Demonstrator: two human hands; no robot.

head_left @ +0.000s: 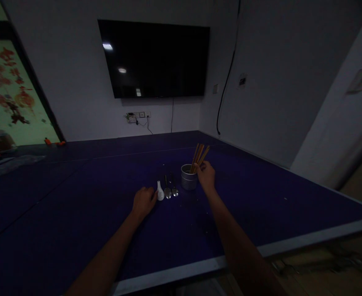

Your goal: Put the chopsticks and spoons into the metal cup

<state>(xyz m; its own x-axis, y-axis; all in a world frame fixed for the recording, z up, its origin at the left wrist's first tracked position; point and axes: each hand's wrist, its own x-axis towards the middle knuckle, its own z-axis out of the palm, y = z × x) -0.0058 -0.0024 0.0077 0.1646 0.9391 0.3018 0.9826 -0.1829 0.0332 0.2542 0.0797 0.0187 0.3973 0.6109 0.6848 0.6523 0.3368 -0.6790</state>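
Observation:
Wooden chopsticks (198,154) stand tilted in a grey metal cup (188,181) on the purple table. My right hand (207,176) is closed round the chopsticks at the cup's rim; its thumb shows, while most of the other fingers are hidden. To the left of the cup, my left hand (144,201) rests on the tabletop with its fingers loosely bent and a little apart. Its fingertips are right beside a white spoon (160,194), perhaps touching it. Two metal spoons, one (168,193) in the middle and another (175,192) nearer the cup, lie alongside, their dark handles pointing away.
The purple table (85,197) has a pale front edge and reaches back to the wall. A large television (156,61) hangs above wall sockets (139,115) with loose cables. Crumpled clear plastic (11,164) lies at the far left. Small pale specks dot the tabletop.

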